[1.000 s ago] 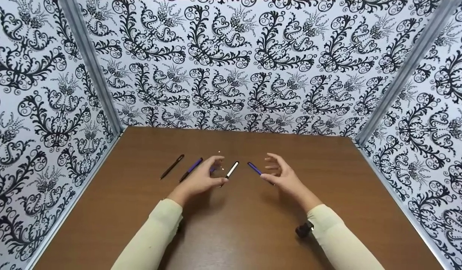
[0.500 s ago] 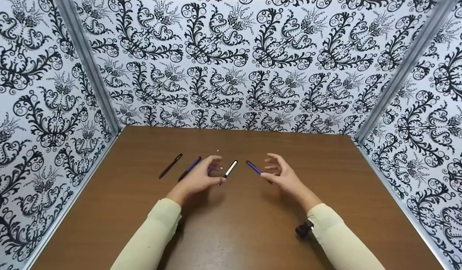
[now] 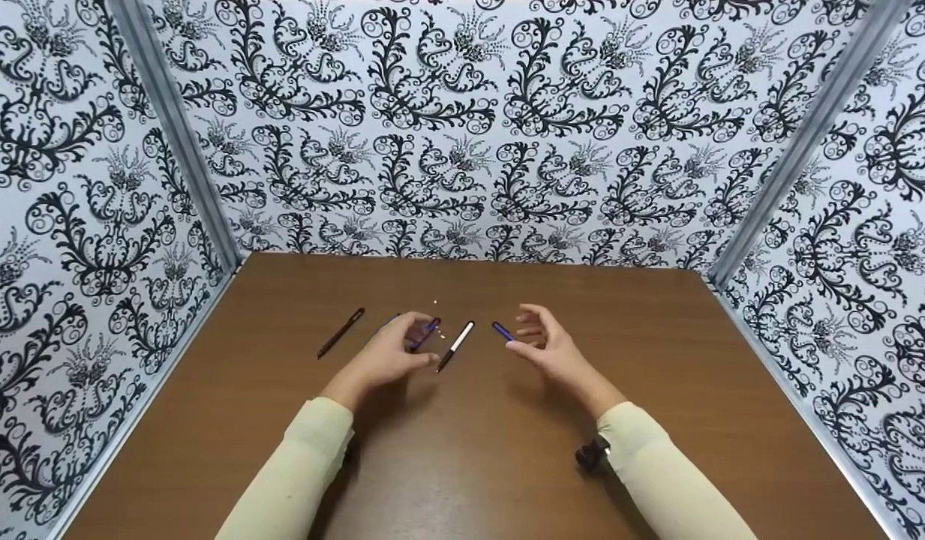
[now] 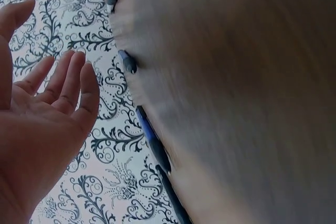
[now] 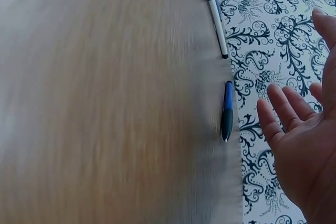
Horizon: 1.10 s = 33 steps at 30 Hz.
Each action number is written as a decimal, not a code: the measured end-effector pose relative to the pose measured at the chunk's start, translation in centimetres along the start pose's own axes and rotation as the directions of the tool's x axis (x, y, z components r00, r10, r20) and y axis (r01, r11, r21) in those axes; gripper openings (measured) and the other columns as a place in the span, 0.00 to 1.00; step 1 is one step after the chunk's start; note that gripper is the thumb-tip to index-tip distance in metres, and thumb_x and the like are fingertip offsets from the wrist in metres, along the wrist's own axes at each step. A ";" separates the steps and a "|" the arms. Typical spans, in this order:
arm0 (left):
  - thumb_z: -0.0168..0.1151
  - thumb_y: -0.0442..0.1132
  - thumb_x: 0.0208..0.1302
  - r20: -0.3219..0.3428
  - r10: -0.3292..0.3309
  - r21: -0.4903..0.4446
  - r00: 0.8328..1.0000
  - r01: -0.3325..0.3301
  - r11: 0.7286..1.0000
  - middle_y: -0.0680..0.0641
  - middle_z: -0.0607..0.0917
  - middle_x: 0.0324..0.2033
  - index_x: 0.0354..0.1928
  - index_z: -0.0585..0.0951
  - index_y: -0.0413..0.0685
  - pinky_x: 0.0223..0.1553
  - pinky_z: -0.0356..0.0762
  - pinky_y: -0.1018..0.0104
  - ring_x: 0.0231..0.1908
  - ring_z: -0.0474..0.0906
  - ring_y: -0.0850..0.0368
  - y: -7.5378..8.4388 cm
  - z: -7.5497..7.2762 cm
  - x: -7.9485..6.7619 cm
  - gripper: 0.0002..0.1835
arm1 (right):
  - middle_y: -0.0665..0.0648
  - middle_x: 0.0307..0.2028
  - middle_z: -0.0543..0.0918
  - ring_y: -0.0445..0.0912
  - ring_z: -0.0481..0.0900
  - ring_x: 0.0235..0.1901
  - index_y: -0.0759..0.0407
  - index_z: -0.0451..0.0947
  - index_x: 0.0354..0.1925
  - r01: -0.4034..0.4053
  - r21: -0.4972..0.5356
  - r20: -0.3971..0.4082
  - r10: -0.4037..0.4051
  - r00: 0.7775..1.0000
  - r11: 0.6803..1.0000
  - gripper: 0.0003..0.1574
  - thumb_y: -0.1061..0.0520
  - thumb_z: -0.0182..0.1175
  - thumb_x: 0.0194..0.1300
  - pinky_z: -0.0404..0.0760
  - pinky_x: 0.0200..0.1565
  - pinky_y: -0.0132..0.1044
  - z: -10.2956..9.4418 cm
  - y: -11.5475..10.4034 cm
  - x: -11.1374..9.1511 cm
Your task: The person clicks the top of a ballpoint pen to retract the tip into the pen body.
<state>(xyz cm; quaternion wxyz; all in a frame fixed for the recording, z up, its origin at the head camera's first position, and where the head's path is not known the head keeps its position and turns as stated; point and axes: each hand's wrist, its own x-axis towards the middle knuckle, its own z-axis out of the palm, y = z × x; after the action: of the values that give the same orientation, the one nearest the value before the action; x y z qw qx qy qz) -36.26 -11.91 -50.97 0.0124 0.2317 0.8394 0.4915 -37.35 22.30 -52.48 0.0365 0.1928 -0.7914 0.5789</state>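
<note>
Both hands float over the worktop (image 3: pixel 462 450) holding nothing, fingers spread in loose curves. Left hand (image 3: pixel 391 349) has a black pen (image 3: pixel 340 333) around 10 o'clock, a white-barrelled pen (image 3: pixel 460 337) around 3; right hand (image 3: pixel 554 346) has a blue pen (image 3: pixel 501 331) around 10. Looks like the reaching stage to me, so next probably calls for dipping and pinching a barrel.

Brown wood-grain table (image 3: pixel 462 457), white walls (image 3: pixel 447 135) with black scrollwork, grey posts (image 3: pixel 180 131) at both back corners
</note>
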 end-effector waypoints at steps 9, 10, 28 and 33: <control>0.80 0.37 0.68 -0.038 -0.051 0.067 0.998 0.053 0.996 0.30 0.82 0.62 0.72 0.75 0.37 0.66 0.80 0.38 0.61 0.82 0.33 -0.8 -1.4 -0.8 0.35 | 0.73 0.65 0.77 0.71 0.79 0.62 0.62 0.69 0.76 0.012 0.000 0.005 -0.012 1.000 1.000 0.43 0.62 0.76 0.70 0.82 0.62 0.50 2.0 -0.1 1.3; 0.80 0.37 0.68 -0.046 -0.064 0.074 0.997 0.067 0.995 0.30 0.82 0.62 0.73 0.75 0.37 0.66 0.80 0.39 0.61 0.82 0.34 -0.9 -1.6 -0.9 0.36 | 0.75 0.65 0.77 0.71 0.80 0.62 0.63 0.69 0.76 0.021 -0.006 0.010 -0.021 1.000 1.000 0.43 0.62 0.76 0.70 0.82 0.62 0.52 2.3 -0.2 1.6; 0.78 0.40 0.71 -0.059 -0.129 0.126 0.990 0.136 0.983 0.31 0.83 0.62 0.74 0.75 0.40 0.68 0.77 0.38 0.63 0.81 0.33 -1.9 -4.6 -2.2 0.35 | 0.66 0.62 0.81 0.70 0.80 0.61 0.65 0.71 0.74 0.060 -0.026 0.054 -0.059 0.997 0.998 0.41 0.62 0.77 0.69 0.82 0.61 0.56 6.0 -1.3 3.6; 0.77 0.37 0.71 -0.064 -0.120 0.097 0.991 0.126 0.987 0.30 0.83 0.59 0.73 0.76 0.37 0.68 0.78 0.38 0.60 0.82 0.33 -2.1 -5.6 -2.6 0.33 | 0.65 0.62 0.81 0.68 0.81 0.61 0.62 0.72 0.74 0.050 -0.031 0.049 -0.048 0.998 0.998 0.41 0.59 0.77 0.69 0.82 0.62 0.58 6.9 -1.6 4.2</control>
<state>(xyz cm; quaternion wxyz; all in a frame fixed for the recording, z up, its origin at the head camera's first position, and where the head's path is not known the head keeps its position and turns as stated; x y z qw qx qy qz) -36.10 -18.42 -50.32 0.0067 0.1657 0.8757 0.4534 -39.57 14.39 -52.09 0.0346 0.2255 -0.7963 0.5602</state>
